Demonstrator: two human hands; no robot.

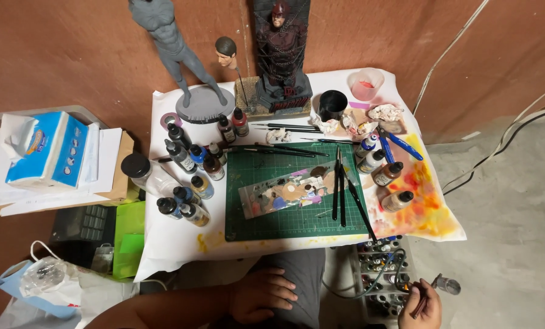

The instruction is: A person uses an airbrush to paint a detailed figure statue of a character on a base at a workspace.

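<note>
My left hand (259, 295) rests flat on my grey-clad thigh below the table's front edge, fingers spread, holding nothing. My right hand (421, 307) is low at the lower right, closed on an airbrush (438, 286) with a green hose (370, 286) curling off to the left, just beside a rack of small paint bottles (382, 268). On the paper-covered table lies a green cutting mat (266, 213) with a paint-smeared palette (284, 195) and several dark brushes (341, 189) on it.
Several paint bottles (187, 176) stand left of the mat, others (385, 176) on the stained paper at right. A grey figure (181, 55), a painted head (226, 52), a dark red statue (281, 55), a black cup (332, 102), a pink cup (366, 84) and blue pliers (400, 145) are behind. A tissue box (47, 149) sits left.
</note>
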